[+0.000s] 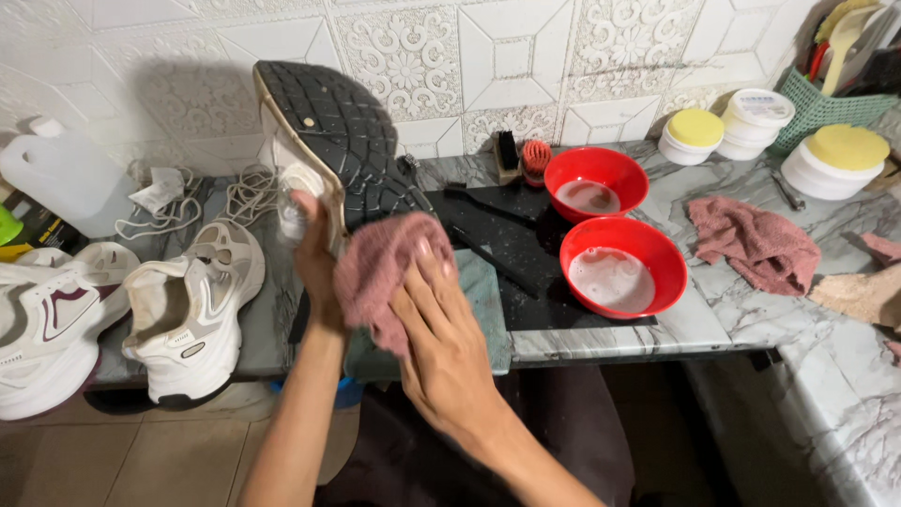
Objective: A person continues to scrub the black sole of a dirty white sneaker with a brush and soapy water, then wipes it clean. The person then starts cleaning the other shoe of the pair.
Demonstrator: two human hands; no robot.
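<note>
Nearest the lens, the right hand (441,347) lies flat with its fingers spread, pressing a pink cloth (380,272) against the sneaker (338,141) without closing around it. Behind it runs the marble desk (723,319), whose front edge drops to a tiled floor on the left and a dark gap below; bare marble lies open at the right front corner, while the left end is crowded. That sneaker is held above the desk edge, its long axis running from upper left down to lower right, its dark tread facing the camera. The left hand (314,258) clasps its pale side, fingers wrapped around the shoe. Two more white sneakers (192,314) stand on the left, with loose laces (246,188) behind them and a cloudy plastic jug (66,174) against the wall. Two red bowls (623,266) of soapy water sit on a black mat (511,239), a second pink cloth (755,244) to their right. Round white tubs with yellow lids (694,136) line the back wall, beside a green basket (821,108); a small brush (536,158) rests behind the far bowl.
</note>
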